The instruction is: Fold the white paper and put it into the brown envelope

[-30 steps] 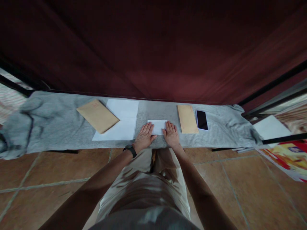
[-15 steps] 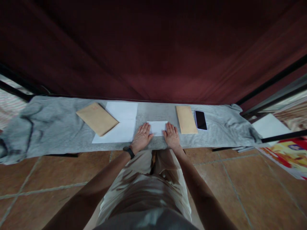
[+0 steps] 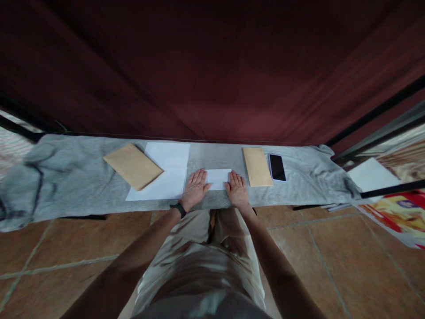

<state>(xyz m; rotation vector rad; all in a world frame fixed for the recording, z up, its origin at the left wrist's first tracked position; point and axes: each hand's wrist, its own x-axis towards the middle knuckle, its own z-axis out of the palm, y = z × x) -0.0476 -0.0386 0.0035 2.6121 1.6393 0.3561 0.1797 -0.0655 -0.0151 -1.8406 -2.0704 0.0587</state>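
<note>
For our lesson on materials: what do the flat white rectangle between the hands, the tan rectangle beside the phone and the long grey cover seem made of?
The flat white rectangle: probably matt paper, smooth with straight edges.
The tan rectangle: probably dull kraft paper by its colour, perhaps card.
The long grey cover: matt fabric, softly rumpled at both ends.

A grey cloth (image 3: 73, 186) covered the long, narrow bench top (image 3: 217, 155) and was wrinkled toward both ends. Left section: a large white sheet (image 3: 174, 177) lay flat; a brown envelope (image 3: 132, 166) rested obliquely across it, overhanging onto the cloth. Middle section: a small white paper (image 3: 218, 180) lay flat. Right section: a second brown envelope (image 3: 257, 167) lay just beside a phone (image 3: 277, 167), its dark screen facing up.
</note>
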